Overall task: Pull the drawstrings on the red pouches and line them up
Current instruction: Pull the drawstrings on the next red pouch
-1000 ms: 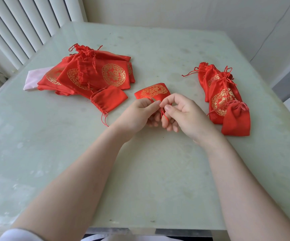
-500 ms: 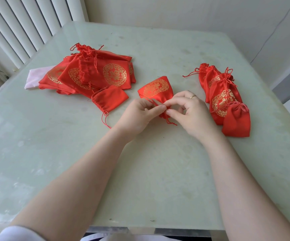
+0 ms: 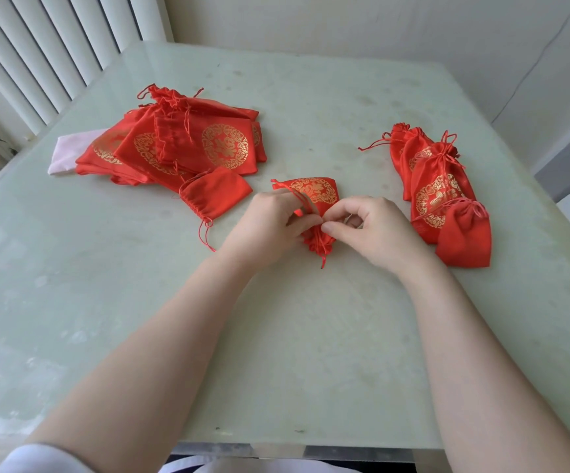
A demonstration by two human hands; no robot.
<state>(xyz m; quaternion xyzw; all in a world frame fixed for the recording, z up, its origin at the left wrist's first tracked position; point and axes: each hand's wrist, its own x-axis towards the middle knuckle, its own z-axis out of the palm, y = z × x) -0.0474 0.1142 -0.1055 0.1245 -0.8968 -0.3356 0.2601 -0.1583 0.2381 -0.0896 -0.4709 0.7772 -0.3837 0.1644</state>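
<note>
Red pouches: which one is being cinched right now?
The gold-printed pouch at table centre, its neck pinched between left hand and right hand; the others lie untouched in the side piles.

Both forearms are extended over the surface; left hand (image 3: 270,227) and right hand (image 3: 375,230) are met fingertip to fingertip, fingers curled in pinches.

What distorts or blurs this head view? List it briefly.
Head view: wide-angle lens bows the table edges and blinds; soft daylight from the left, weak shadows; mild sheen on the tabletop; pouch between the hands is slightly soft.
</note>
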